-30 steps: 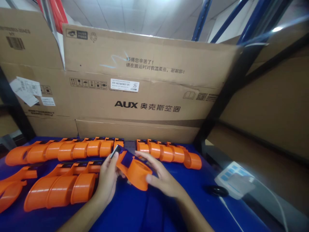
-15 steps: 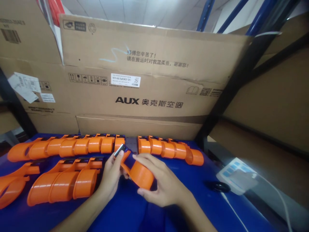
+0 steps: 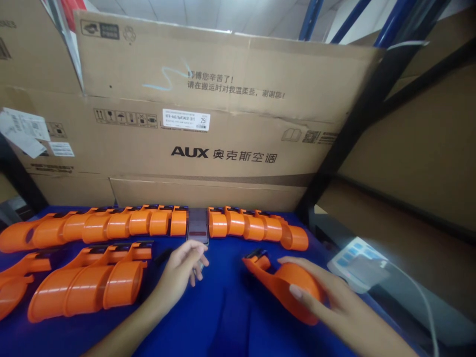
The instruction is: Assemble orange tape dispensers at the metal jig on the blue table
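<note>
Here my right hand [image 3: 334,302] is wrapped over an orange tape dispenser [image 3: 284,287], fingers curled on its rounded body, holding it low over the blue table [image 3: 223,317] on the right side. My left hand [image 3: 182,272] sits well apart from it, fingers loosely open and holding nothing, just beside a stack of nested orange dispensers [image 3: 89,287]. Farther back, a dark phone [image 3: 198,225] lies between two rows of dispensers [image 3: 122,223], against a cardboard box [image 3: 223,129].

Some nineteen orange tape dispensers [image 3: 286,292], one phone [image 3: 197,225], one white device [image 3: 357,265], two hands [image 3: 182,270].
</note>
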### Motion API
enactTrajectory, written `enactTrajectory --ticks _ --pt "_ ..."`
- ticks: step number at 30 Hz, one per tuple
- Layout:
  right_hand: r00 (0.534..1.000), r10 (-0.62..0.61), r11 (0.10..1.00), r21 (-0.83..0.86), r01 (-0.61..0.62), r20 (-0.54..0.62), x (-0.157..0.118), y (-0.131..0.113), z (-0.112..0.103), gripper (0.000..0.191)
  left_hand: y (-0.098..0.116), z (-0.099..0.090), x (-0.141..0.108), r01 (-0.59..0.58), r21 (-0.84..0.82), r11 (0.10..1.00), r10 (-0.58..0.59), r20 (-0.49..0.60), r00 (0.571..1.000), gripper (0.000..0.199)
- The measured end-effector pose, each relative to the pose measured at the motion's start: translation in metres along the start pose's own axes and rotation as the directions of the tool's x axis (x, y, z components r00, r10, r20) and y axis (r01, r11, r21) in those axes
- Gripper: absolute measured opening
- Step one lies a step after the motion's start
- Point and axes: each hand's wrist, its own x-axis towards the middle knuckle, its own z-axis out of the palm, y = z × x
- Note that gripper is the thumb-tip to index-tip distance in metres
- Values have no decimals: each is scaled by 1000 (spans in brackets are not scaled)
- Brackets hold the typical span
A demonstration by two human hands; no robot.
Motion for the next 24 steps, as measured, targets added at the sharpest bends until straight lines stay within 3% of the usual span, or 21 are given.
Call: enactTrajectory --ticks 3,9,17,21,24 --pt "997 73 997 -16 -73 3 3 4 -6 58 -3 -1 -1 -14 30 999 13 39 999 34" --pt "991 119 993 -27 -118 65 16 9 5 54 -2 -4 2 -6 15 1000 6 16 1000 34" --pt "971 171 963 -237 -128 167 20 4 -3 64 -1 -2 2 -3 7 1000 3 10 1000 34" --pt "966 254 914 -336 -227 38 45 14 -15 65 0 0 1 1 9 1000 -1 17 1000 34" --pt "956 241 865 -409 -290 -169 77 35 -18 65 -1 1 1 -11 7 1000 11 33 999 33"
